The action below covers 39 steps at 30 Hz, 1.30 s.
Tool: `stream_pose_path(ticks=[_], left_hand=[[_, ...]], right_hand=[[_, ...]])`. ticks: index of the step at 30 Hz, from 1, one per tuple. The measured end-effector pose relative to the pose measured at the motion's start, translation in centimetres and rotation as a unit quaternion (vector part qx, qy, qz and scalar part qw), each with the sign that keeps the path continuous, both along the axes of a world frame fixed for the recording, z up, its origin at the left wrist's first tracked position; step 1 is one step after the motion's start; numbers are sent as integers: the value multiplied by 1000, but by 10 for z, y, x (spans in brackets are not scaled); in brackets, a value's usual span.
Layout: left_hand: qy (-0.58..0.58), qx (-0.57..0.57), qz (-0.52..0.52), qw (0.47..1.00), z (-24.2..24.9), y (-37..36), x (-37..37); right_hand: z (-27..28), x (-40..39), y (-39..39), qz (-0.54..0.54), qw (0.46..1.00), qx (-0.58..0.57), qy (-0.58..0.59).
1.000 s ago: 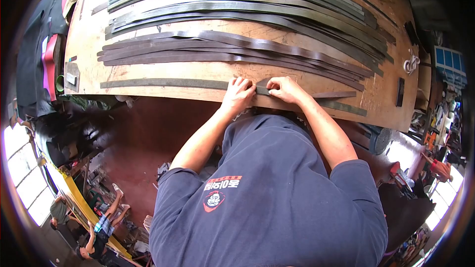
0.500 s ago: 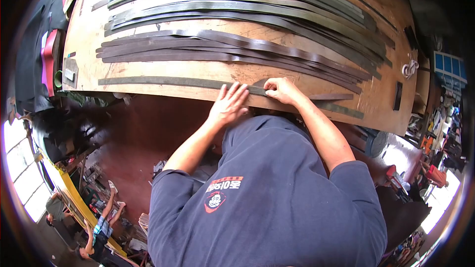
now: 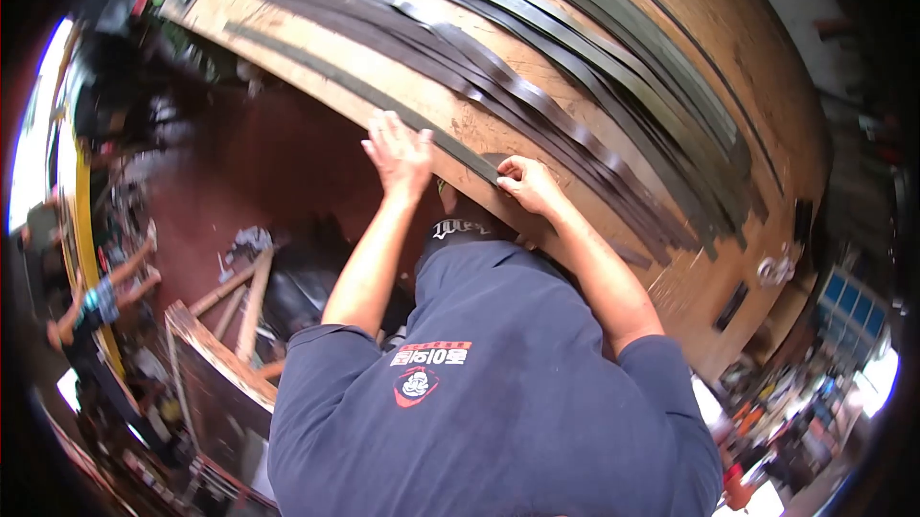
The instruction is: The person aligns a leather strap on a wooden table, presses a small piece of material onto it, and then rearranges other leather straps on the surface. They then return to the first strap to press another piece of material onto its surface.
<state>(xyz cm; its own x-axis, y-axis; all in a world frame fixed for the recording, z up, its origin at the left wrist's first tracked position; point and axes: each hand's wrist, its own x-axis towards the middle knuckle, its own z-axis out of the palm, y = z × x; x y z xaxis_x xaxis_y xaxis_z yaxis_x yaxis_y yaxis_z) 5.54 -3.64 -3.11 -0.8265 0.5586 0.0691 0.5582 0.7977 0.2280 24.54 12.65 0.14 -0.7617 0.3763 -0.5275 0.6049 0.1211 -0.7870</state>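
Observation:
A long dark strip (image 3: 331, 74), like leather or rubber, lies along the near edge of the wooden table (image 3: 661, 292). My left hand (image 3: 398, 155) rests at this edge with its fingers stretched out, the fingertips on the strip. Thumb and fingers of my right hand (image 3: 529, 183) pinch the strip close to its right end, partly hiding it. Just beyond both hands, a bundle of brown strips (image 3: 431, 59) runs roughly parallel to the edge.
Behind the brown bundle lie more dark grey-green strips (image 3: 613, 67). A white looped item (image 3: 774, 271) and a black block (image 3: 733, 306) sit toward the table's right end. On the floor side stands a wooden frame (image 3: 216, 354). Another person (image 3: 105, 297) is at the far left.
The whole view has turned, so the table edge now slopes down to the right. My left hand has slid left along the strip, away from my right hand, which still pinches near the end.

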Motion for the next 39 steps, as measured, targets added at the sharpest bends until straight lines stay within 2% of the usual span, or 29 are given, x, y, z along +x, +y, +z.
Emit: stream_pose_path(ticks=[2,4,6,10,14,17,20,22,24,25,31,35,39], left_hand=[[-81,45,46,995,8,18,41],[-102,91,85,987,9,27,56],[-109,85,101,985,7,28,56],[-129,32,133,982,23,34,53],[-137,-11,152,979,36,41,53],[-156,-27,163,974,43,43,53],[-160,-22,168,973,42,42,55],[-163,-24,175,971,43,42,55],[-163,-31,173,971,43,42,56],[-166,-39,173,970,43,43,56],[-167,-62,167,970,42,44,54],[-164,-65,166,970,42,43,54],[-168,-62,167,969,44,44,54]], right_hand=[[-14,2,6,9,999,-44,20],[-9,2,15,55,996,-65,13],[-10,5,21,52,986,-155,35],[-8,13,32,82,961,-256,62],[6,25,35,123,955,-260,69],[11,38,46,125,956,-264,28],[-7,55,57,163,958,-232,32],[-14,59,61,180,950,-253,37],[-18,61,62,203,962,-179,45],[-19,60,61,206,961,-180,46],[-5,60,56,188,961,-197,46],[-19,69,56,163,957,-232,54],[-27,74,52,147,963,-218,58]])
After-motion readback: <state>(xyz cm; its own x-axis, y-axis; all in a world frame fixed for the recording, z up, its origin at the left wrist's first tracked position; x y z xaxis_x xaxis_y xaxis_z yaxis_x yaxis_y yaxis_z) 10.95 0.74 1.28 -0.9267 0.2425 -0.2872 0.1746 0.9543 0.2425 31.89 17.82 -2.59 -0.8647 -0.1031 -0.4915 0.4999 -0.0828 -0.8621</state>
